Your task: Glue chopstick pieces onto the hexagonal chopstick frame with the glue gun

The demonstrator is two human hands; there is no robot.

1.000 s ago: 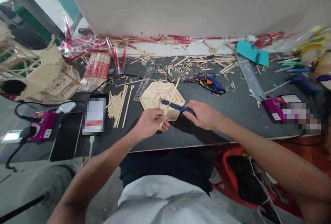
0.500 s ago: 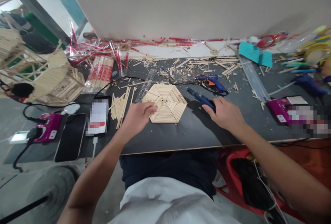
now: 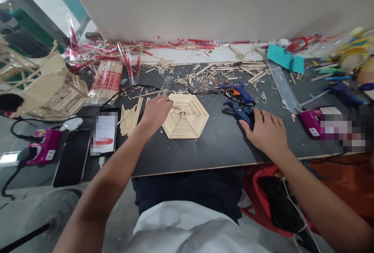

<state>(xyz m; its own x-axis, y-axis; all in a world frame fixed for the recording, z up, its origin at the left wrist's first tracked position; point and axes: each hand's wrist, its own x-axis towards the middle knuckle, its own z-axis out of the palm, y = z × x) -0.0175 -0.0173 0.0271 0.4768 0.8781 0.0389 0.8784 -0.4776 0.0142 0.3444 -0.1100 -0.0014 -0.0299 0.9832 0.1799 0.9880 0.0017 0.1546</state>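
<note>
My left hand (image 3: pixel 157 111) is closed at the upper left edge of a hexagonal panel (image 3: pixel 187 128) made of thin wooden sticks laid in rings. A short wooden stick (image 3: pixel 177 107) shows at its fingertips, over the panel; the grip itself is partly hidden. To the right, my right hand (image 3: pixel 267 130) is wrapped round blue hand cutters (image 3: pixel 244 113), their jaws pointing left and apart from the panel. Loose wooden sticks (image 3: pixel 130 119) lie just left of my left hand.
A blue glue gun (image 3: pixel 238 91) lies behind the cutters, its cord crossing the table. Stick offcuts (image 3: pixel 204 73) litter the back. Bagged sticks (image 3: pixel 106 79), two phones (image 3: pixel 73 157) and a purple power strip (image 3: pixel 45 147) are at left; another purple strip (image 3: pixel 311 122) is at right.
My left hand has moved up and left along the panel's edge. My right hand has drawn the cutters rightward and turned them, and their jaws now look spread. The view has shifted slightly.
</note>
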